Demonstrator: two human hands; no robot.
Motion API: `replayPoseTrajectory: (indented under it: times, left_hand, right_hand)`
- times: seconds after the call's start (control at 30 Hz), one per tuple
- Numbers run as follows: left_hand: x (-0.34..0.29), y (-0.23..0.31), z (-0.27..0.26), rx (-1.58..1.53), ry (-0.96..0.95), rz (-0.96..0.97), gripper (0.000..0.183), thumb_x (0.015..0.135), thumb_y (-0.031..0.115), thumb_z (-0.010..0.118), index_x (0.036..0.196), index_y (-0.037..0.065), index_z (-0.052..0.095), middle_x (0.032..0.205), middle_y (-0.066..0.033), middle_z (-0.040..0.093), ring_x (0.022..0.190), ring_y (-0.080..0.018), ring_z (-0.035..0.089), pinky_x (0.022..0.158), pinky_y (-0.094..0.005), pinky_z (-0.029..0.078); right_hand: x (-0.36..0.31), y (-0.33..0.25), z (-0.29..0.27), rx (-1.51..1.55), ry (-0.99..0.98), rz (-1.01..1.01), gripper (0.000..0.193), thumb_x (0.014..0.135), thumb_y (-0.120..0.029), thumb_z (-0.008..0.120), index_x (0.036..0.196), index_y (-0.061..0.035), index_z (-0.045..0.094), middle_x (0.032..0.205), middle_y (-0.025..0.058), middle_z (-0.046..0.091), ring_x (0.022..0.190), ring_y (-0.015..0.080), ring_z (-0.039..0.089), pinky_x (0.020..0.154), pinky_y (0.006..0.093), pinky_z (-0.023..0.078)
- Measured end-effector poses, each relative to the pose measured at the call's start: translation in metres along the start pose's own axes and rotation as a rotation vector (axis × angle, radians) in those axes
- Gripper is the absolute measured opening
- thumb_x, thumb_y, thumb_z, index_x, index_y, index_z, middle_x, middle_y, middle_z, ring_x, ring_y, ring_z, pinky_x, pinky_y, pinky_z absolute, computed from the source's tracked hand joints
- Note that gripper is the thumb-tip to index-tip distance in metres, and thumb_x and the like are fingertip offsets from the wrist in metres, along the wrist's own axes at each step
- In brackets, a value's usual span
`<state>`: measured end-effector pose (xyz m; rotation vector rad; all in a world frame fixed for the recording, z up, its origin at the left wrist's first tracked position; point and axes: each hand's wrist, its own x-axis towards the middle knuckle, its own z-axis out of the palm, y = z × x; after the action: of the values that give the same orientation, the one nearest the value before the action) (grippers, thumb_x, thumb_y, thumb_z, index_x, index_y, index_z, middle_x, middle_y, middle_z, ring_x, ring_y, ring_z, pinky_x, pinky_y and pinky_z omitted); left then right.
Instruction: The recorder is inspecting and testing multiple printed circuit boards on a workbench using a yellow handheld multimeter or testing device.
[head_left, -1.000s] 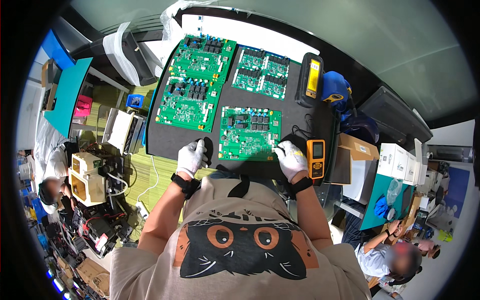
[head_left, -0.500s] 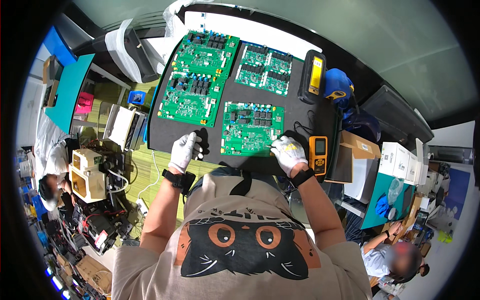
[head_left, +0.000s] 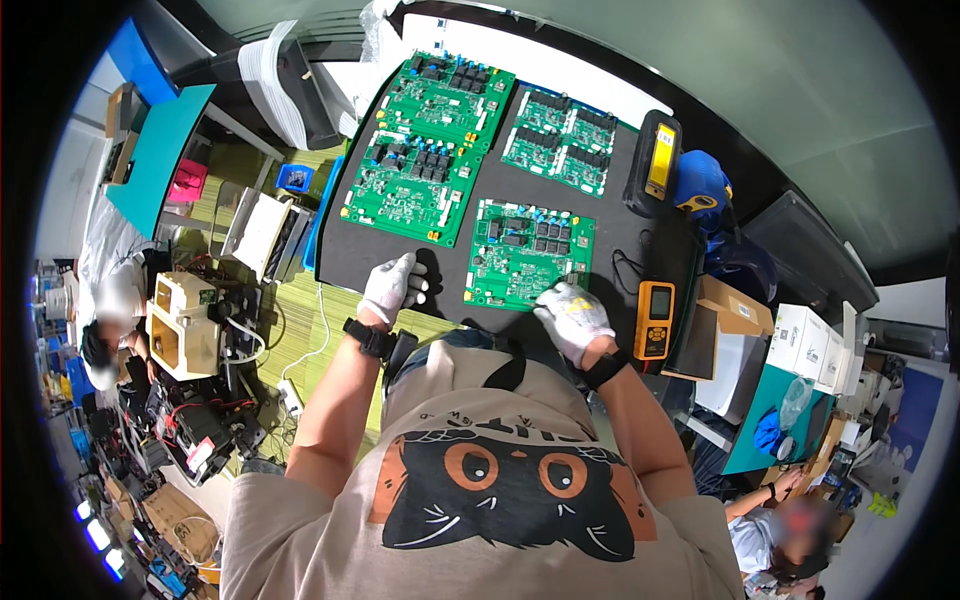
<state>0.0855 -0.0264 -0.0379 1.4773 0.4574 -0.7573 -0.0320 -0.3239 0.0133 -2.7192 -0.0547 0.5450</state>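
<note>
A green circuit board (head_left: 530,250) lies flat on the dark mat near the front edge of the table. Its lower right corner is covered by my right hand (head_left: 573,318), in a white glove, with fingers bent together over the edge; the fingertips are partly hidden. To the left of this board, my gloved left hand (head_left: 392,287) hovers at the table's front edge, holding nothing. Its fingers are loosely curled and apart. Farther off, another green board (head_left: 415,190) lies below a similar one (head_left: 445,95). A panel of smaller green boards (head_left: 560,140) sits at the back middle.
An orange handheld meter (head_left: 654,320) lies right of my right hand, with a black cable (head_left: 628,262) behind it. A black case with a yellow label (head_left: 660,160) and a blue tool (head_left: 703,185) stand back right. An open cardboard box (head_left: 735,305) adjoins the table's right side.
The whole view has shifted, moving the table rightward in the picture. My right hand has slid left and toward me along the near board's corner. My left hand stays beside the board.
</note>
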Motion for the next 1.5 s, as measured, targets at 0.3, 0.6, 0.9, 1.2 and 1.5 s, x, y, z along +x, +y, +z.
replayPoseTrajectory:
  times: [0.3, 0.6, 0.9, 1.2, 1.5]
  left_hand:
    - [-0.004, 0.009, 0.005, 0.062, -0.023, -0.026, 0.038, 0.1, 0.036, 0.055, 0.094, 0.0, 0.066, 0.075, -0.0091, 0.069, 0.053, -0.0148, 0.062, 0.049, -0.0246, 0.048]
    - [-0.017, -0.009, 0.02, 0.257, -0.141, 0.153, 0.032, 0.098, 0.034, 0.063, 0.091, 0.003, 0.068, 0.067, -0.0035, 0.066, 0.048, -0.0068, 0.053, 0.043, -0.0216, 0.04]
    - [0.003, 0.007, 0.01, 0.106, 0.119, 0.297, 0.03, 0.097, 0.036, 0.065, 0.086, 0.008, 0.065, 0.063, 0.0003, 0.06, 0.048, -0.0063, 0.049, 0.046, -0.0224, 0.038]
    - [0.001, 0.021, 0.043, 0.569, -0.208, 0.14, 0.027, 0.09, 0.026, 0.075, 0.09, 0.001, 0.067, 0.064, -0.0036, 0.065, 0.047, -0.0086, 0.056, 0.043, -0.0259, 0.045]
    - [0.014, 0.03, 0.046, 0.712, -0.252, 0.103, 0.025, 0.087, 0.025, 0.077, 0.086, 0.001, 0.071, 0.066, -0.0036, 0.067, 0.05, -0.0103, 0.06, 0.046, -0.027, 0.049]
  right_hand:
    - [0.021, -0.026, 0.015, 0.002, -0.074, -0.009, 0.025, 0.094, -0.03, 0.052, 0.102, -0.0093, 0.063, 0.107, 0.0142, 0.06, 0.105, 0.0346, 0.059, 0.089, 0.047, 0.048]
    - [0.031, -0.031, 0.013, 0.09, -0.052, -0.057, 0.025, 0.095, -0.03, 0.051, 0.105, -0.0099, 0.062, 0.107, 0.0147, 0.06, 0.102, 0.0358, 0.06, 0.087, 0.0483, 0.049]
    - [0.052, -0.041, 0.022, 0.051, -0.017, -0.133, 0.022, 0.094, -0.03, 0.053, 0.103, -0.0123, 0.062, 0.109, 0.0135, 0.061, 0.099, 0.0346, 0.062, 0.082, 0.0486, 0.051]
    - [0.057, -0.046, 0.023, 0.024, -0.038, -0.15, 0.022, 0.093, -0.028, 0.054, 0.104, -0.012, 0.064, 0.109, 0.0141, 0.061, 0.099, 0.0345, 0.063, 0.083, 0.0484, 0.051]
    - [0.057, -0.046, 0.023, 0.071, -0.004, -0.094, 0.024, 0.093, -0.031, 0.054, 0.103, -0.0102, 0.063, 0.11, 0.0146, 0.062, 0.103, 0.0348, 0.061, 0.086, 0.0481, 0.05]
